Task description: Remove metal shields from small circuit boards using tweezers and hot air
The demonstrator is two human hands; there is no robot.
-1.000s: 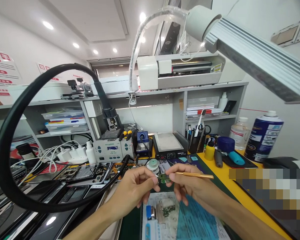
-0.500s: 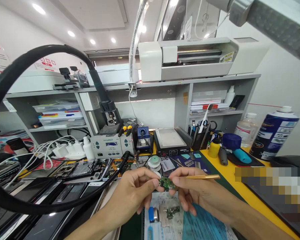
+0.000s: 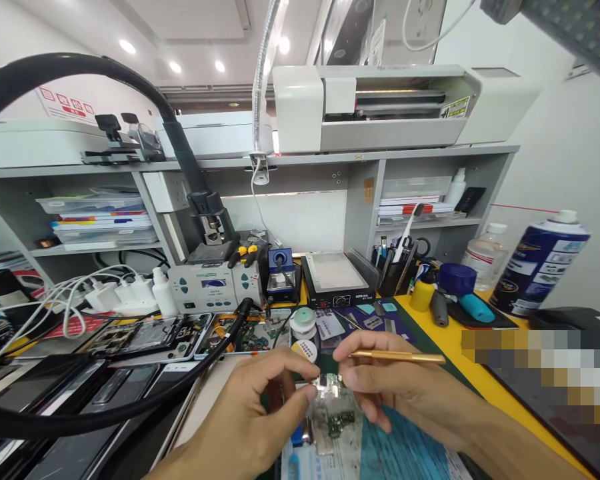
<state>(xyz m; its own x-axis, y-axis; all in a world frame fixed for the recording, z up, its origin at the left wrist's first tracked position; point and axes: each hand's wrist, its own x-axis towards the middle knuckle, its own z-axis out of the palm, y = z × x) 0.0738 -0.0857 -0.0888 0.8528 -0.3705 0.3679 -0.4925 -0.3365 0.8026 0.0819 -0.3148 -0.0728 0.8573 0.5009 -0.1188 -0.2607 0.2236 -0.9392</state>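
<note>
So both hands are pinching 1 tiny circuit board (image 3: 331,384) between them, low over the bench mat (image 3: 405,453). Left hand (image 3: 260,413) has thumb and forefinger clamped on its left edge, right hand (image 3: 380,387) grips the right edge while a gold tweezer (image 3: 397,357) lies tucked along its fingers. Another small board (image 3: 336,421) sits just below on the mat. Solder spool (image 3: 303,320) is right behind.
</note>
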